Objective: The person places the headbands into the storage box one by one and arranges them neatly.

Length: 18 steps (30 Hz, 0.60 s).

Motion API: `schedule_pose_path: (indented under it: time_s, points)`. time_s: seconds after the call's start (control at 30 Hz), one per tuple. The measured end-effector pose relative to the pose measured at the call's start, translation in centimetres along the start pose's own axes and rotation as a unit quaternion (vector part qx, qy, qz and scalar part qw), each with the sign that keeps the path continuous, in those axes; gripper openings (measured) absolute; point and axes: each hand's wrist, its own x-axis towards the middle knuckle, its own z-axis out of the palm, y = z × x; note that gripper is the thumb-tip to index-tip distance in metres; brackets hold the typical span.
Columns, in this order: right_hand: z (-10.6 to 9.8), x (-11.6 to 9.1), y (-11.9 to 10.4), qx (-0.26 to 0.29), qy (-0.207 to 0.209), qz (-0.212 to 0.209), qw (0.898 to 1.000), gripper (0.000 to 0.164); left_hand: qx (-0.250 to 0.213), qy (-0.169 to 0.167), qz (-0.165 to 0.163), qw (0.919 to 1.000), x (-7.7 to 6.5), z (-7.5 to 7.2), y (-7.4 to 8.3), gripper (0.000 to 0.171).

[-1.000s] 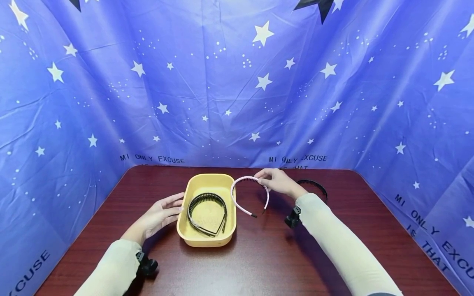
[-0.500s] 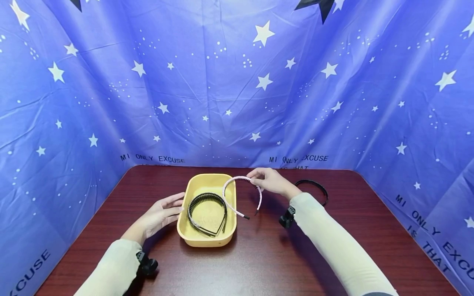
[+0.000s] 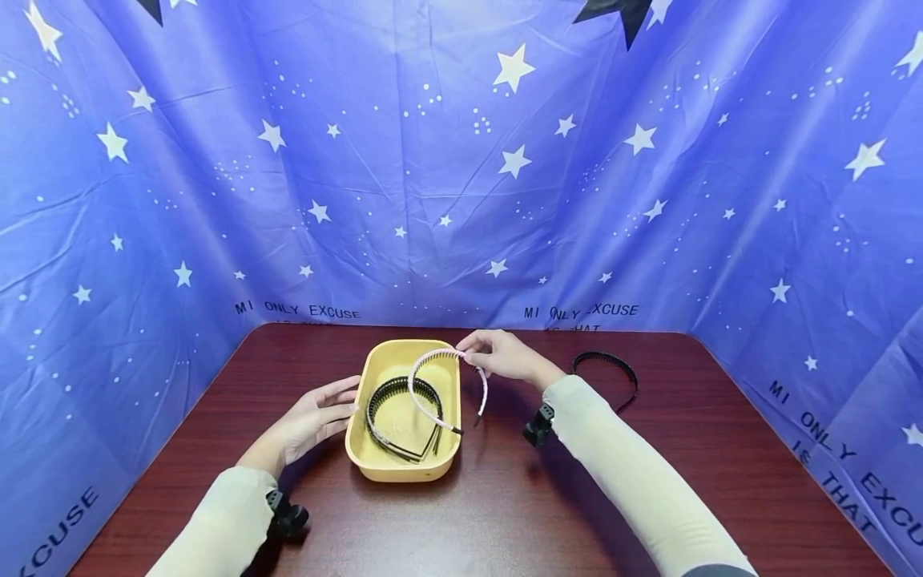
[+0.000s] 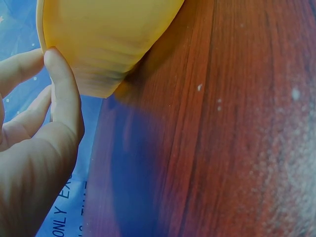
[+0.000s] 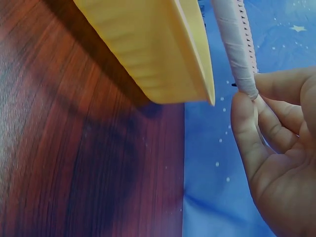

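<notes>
The raised right hand [image 3: 507, 357] pinches the pink headband [image 5: 236, 47].

Pale pink wrapped headband [image 5: 234, 44]: cut off by the right-wrist view's top edge, above the fingers of the right hand [image 5: 286, 153]; the pinched spot is covered.
Yellow plastic tray [image 4: 98, 39]: cut off at the top of both wrist views, beyond the fingertips.
Black toothed headbands [image 3: 400, 383]: right of the left fingers, overlapping too closely to count.
Single black curved headband [image 3: 606, 355]: right of the right fingers, partly hidden behind the cream sleeve [image 3: 634, 465].
Left hand [image 4: 39, 153]: cut off by its wrist view's edges.
</notes>
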Motion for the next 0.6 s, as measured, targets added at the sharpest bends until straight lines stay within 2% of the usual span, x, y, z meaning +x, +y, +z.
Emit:
schedule_pose_path:
  time_s: [0.6]
  points:
    - [2.6, 1.7, -1.2, 0.006, -0.028, -0.005, 1.000, 0.023, 0.001, -0.002, -0.002, 1.0000, 0.1, 0.1, 0.0, 0.068]
